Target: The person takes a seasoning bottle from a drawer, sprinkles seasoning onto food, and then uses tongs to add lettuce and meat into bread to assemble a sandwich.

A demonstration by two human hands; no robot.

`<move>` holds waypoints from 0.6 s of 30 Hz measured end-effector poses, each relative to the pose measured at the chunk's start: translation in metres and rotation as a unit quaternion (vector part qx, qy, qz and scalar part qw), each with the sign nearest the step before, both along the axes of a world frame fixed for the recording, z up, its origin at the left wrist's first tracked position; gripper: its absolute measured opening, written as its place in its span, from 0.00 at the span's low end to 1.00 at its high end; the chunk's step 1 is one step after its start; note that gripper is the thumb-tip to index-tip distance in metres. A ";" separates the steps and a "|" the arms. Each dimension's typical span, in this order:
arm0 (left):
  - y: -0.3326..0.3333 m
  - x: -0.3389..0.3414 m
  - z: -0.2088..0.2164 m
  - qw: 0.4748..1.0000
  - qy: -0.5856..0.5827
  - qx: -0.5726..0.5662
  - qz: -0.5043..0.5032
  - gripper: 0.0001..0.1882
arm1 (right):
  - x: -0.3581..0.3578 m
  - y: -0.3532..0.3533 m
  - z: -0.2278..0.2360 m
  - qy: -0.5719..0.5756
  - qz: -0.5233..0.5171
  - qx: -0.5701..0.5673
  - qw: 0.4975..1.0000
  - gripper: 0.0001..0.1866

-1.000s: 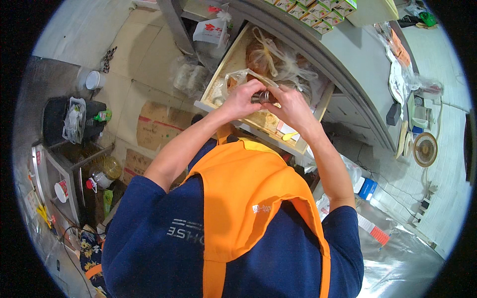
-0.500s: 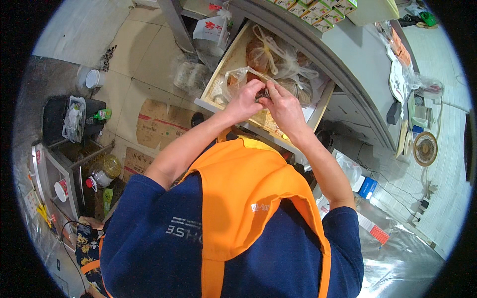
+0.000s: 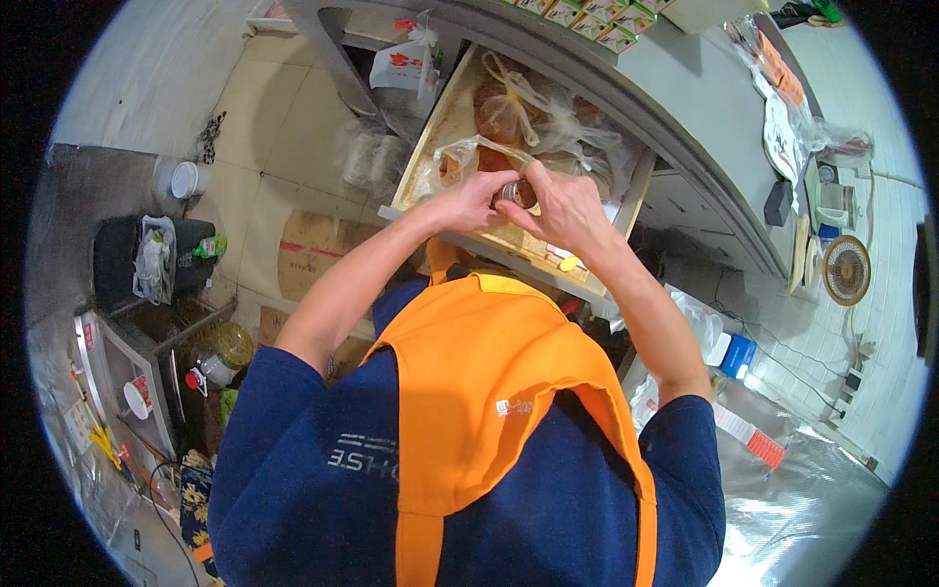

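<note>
Above the open drawer (image 3: 458,110), the left hand (image 3: 474,201) and right hand (image 3: 569,207) have a free path upward; a small container (image 3: 521,194) fills the gap between them. Knotted plastic bags (image 3: 501,115) crowd the drawer's far part, the bench (image 3: 685,83) closes off its back, and the orange apron (image 3: 489,362) bounds the near side.

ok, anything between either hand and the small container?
Nothing visible: the left hand and right hand both grip the small container directly, over the open drawer. The plastic bags lie past the hands, not between.
</note>
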State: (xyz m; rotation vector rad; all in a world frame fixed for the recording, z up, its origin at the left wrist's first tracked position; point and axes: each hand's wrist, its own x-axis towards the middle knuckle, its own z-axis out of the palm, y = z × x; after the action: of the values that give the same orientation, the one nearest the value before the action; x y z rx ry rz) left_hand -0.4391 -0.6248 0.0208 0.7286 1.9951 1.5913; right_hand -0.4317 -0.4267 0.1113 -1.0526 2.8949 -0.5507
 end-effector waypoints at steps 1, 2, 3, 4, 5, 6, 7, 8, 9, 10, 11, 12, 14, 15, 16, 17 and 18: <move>0.001 0.000 -0.002 1.000 -0.014 -0.002 -0.001 0.25 | 0.000 0.000 -0.008 0.000 -0.032 -0.027 0.999 0.24; 0.003 0.000 -0.003 1.000 -0.028 -0.004 -0.001 0.24 | 0.002 0.000 -0.019 0.000 -0.063 -0.053 0.997 0.24; 0.007 0.003 -0.004 0.999 -0.002 0.003 0.049 0.23 | 0.004 -0.002 -0.028 0.001 -0.093 -0.078 0.993 0.24; 0.013 0.006 -0.004 0.995 0.024 0.010 0.099 0.22 | 0.006 -0.007 -0.034 0.000 -0.148 -0.105 0.983 0.24; 0.019 0.010 -0.003 0.987 0.050 0.016 0.150 0.22 | 0.010 -0.015 -0.038 -0.001 -0.202 -0.131 0.971 0.24; 0.025 0.013 -0.004 0.977 0.095 0.014 0.188 0.22 | 0.013 -0.019 -0.041 -0.002 -0.255 -0.156 0.954 0.25; 0.029 0.018 -0.002 0.965 0.139 0.012 0.222 0.22 | 0.015 -0.022 -0.038 0.003 -0.269 -0.158 0.950 0.25; 0.031 0.021 0.001 0.949 0.182 0.010 0.255 0.22 | 0.014 -0.021 -0.035 -0.010 -0.244 -0.170 0.955 0.25; 0.028 0.021 0.003 0.950 0.190 0.024 0.246 0.23 | 0.011 -0.017 -0.030 -0.023 -0.220 -0.182 0.958 0.25; 0.024 0.017 0.003 0.958 0.186 0.052 0.210 0.23 | 0.008 -0.012 -0.023 -0.034 -0.193 -0.193 0.961 0.25; 0.017 0.006 0.000 0.964 0.183 0.078 0.176 0.24 | 0.005 -0.008 -0.012 -0.056 -0.162 -0.202 0.964 0.24; 0.010 -0.005 -0.002 0.968 0.180 0.105 0.142 0.24 | 0.004 -0.004 -0.007 -0.056 -0.131 -0.195 0.970 0.24; 0.003 -0.019 0.002 0.989 0.069 0.128 0.023 0.24 | 0.002 0.000 0.000 -0.054 -0.069 -0.182 0.979 0.24; 0.002 -0.022 0.004 0.993 0.025 0.115 -0.032 0.23 | 0.001 0.000 0.005 -0.045 -0.038 -0.153 0.986 0.24; 0.002 -0.026 0.005 0.991 -0.020 0.102 -0.087 0.22 | 0.000 0.000 0.004 -0.030 -0.056 -0.144 0.987 0.24; 0.003 -0.027 0.005 0.993 -0.005 0.079 -0.087 0.19 | -0.001 -0.001 -0.001 -0.015 -0.074 -0.135 0.988 0.25; 0.005 -0.020 0.005 0.999 -0.011 0.034 -0.014 0.18 | 0.000 -0.003 -0.007 0.000 -0.092 -0.127 0.988 0.25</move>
State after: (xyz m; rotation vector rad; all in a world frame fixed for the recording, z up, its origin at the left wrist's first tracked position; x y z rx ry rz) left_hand -0.4594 -0.6202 0.0255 0.7581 1.9166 1.6502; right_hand -0.4321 -0.4296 0.1046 -0.8068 2.9995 -0.9475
